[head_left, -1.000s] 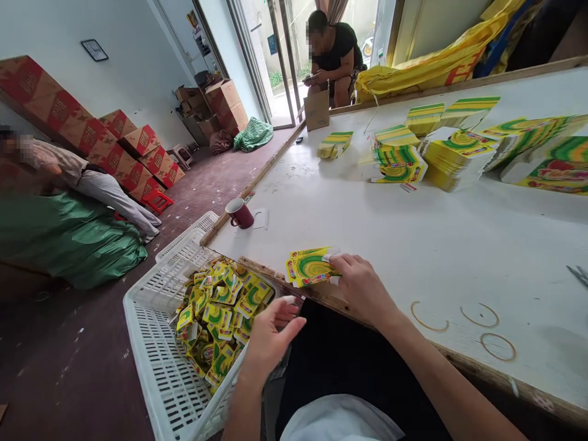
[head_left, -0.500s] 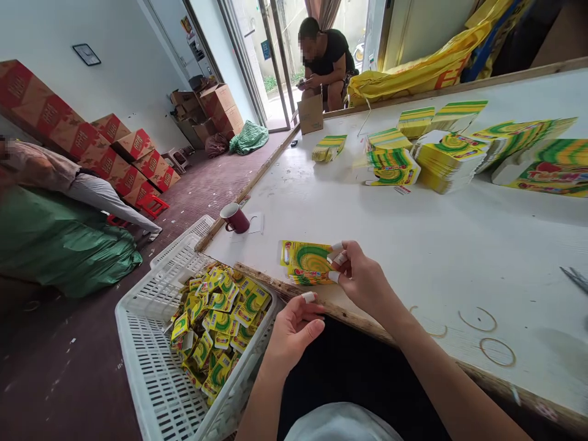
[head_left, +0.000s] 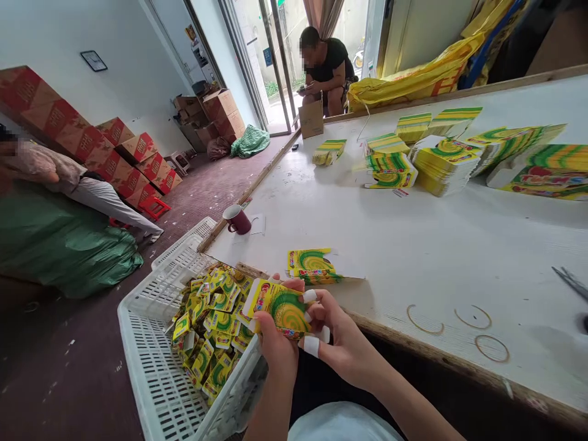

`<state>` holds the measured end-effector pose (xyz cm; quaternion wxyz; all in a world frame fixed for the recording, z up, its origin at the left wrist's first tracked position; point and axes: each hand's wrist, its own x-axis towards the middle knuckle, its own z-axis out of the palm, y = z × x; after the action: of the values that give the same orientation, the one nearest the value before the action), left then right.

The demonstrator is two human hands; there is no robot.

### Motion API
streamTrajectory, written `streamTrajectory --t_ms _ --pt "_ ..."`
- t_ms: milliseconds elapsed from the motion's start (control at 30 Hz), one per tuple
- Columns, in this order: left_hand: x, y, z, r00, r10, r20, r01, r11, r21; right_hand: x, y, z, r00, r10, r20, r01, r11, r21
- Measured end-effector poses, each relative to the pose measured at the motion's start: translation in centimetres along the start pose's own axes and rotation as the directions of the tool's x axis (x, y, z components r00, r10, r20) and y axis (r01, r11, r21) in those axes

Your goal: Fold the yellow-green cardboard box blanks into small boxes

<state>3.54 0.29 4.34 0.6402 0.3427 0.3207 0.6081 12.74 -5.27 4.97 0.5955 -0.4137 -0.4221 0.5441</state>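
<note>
A yellow and green printed carton [head_left: 285, 308] is held between both hands, just above the table's front edge. My left hand [head_left: 278, 349] grips its left end, the thumb on the printed face and the fingers behind. On its right end the taped fingertips of my right hand [head_left: 333, 334] are closed. Beyond them, more of the same flat cartons [head_left: 312, 264] lie on the white table [head_left: 390, 245]. Left of my hands stands a white plastic crate [head_left: 151, 343] holding many small folded yellow cartons [head_left: 220, 324].
A maroon mug [head_left: 237, 219] stands at the table's left corner. Stacks of flat cartons [head_left: 443, 162] fill the far side. Rubber bands [head_left: 491, 348] and scissors [head_left: 572, 283] lie to the right. One person [head_left: 328, 67] sits by the doorway; another [head_left: 92, 184] is at the left.
My right hand has brought a carton from the table toward me, and my left hand has risen and taken hold of its left end. Flat cartons stay on the table behind.
</note>
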Motion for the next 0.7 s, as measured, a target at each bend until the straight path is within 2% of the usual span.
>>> streamTrajectory --t_ms 100,167,267,333,400,500,533,600,700 --pt "0.2 -0.1 0.3 0.998 -0.014 0.061 0.019 0.997 -0.08 -0.3 0.0 0.4 1.0 0.002 0.029 0.0 0.997 -0.071" --pt "0.5 -0.2 0.3 0.999 0.011 0.031 -0.008 0.997 -0.08 -0.3 0.5 0.7 0.999 0.019 0.051 -0.014 0.993 -0.114" --pt "0.8 -0.4 -0.2 1.0 0.012 -0.005 -0.012 0.999 0.037 -0.1 1.5 0.3 0.999 0.04 -0.019 -0.042 0.994 -0.103" --pt "0.7 -0.6 -0.8 0.998 -0.035 0.048 0.029 0.993 0.116 0.2 2.0 -0.3 0.995 0.017 -0.099 -0.025 0.996 -0.086" --pt "0.6 -0.9 -1.5 0.995 -0.069 0.065 0.057 0.982 0.179 0.4 2.3 -1.2 0.992 -0.027 -0.121 0.015 0.995 -0.102" --pt "0.7 -1.2 -2.4 0.998 -0.066 -0.01 0.067 0.966 0.252 0.4 2.4 -2.5 0.986 -0.117 -0.121 0.086 0.968 -0.236" --pt "0.9 -1.1 -2.7 0.998 -0.057 -0.023 0.062 0.959 0.277 0.4 2.3 -2.9 0.978 -0.164 -0.126 0.118 0.944 -0.308" --pt "1.3 -0.2 -3.3 0.998 -0.053 0.029 0.04 0.94 0.339 0.2 1.9 -3.9 0.949 -0.295 -0.116 0.209 0.857 -0.471" --pt "2.1 2.6 -4.2 0.975 -0.002 0.223 -0.091 0.908 0.409 0.0 0.8 -5.1 0.862 -0.506 -0.02 0.341 0.61 -0.715"
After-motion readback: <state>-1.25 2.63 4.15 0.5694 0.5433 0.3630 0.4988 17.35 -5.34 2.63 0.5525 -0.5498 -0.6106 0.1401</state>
